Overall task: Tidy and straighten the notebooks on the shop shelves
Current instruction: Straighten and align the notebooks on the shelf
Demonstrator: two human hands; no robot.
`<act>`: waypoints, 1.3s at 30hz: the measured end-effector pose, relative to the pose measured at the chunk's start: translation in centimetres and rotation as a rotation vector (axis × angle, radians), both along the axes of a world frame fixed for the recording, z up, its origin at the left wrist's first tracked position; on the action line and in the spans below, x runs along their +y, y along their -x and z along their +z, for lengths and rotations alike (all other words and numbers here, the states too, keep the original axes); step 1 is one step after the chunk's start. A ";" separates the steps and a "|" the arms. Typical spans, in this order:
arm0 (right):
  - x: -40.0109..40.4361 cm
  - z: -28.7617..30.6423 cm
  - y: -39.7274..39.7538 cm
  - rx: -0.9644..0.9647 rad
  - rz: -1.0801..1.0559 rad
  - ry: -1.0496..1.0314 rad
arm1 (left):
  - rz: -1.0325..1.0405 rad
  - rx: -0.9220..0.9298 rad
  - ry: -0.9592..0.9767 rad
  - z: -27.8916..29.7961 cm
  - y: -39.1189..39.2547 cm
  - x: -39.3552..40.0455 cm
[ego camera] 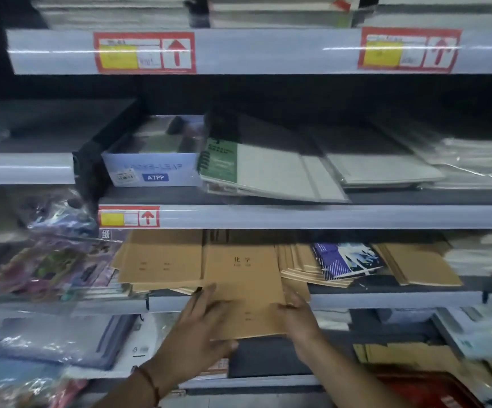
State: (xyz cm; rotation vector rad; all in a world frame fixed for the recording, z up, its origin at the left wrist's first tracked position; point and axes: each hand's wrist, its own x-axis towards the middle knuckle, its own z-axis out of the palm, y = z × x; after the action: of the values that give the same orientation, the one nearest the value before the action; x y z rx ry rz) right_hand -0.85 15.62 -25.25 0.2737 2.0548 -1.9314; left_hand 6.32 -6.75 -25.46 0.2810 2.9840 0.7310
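Observation:
A brown kraft notebook [243, 278] with printed characters sticks out over the front edge of the middle shelf [386, 300]. My left hand [197, 331] grips its lower left corner, fingers on the cover and thumb under the bottom edge. My right hand [299, 316] holds its lower right edge. More brown notebooks [159, 260] lie in an untidy stack to the left, and another fanned stack [297, 265] lies to the right. A blue and white patterned notebook [346, 260] lies askew on that stack.
The shelf above holds a blue A7PP box [153, 169], a green spiral notebook [218, 163] and plastic-wrapped pads [386, 169]. Colourful plastic packets [47, 266] fill the left side. Further brown notebooks [418, 265] lie at the right. The lower shelf carries folders and a red item [427, 390].

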 end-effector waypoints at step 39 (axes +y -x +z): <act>-0.9 -1.3 6.6 0.573 0.771 -1.175 | -0.101 -0.049 0.455 -0.9 11.3 0.9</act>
State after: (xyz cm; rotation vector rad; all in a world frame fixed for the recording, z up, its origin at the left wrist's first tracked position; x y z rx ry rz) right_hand -7.40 14.74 -26.58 -0.8073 2.7984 -0.2293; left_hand -5.00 -5.88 -26.37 0.3730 2.9505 0.0392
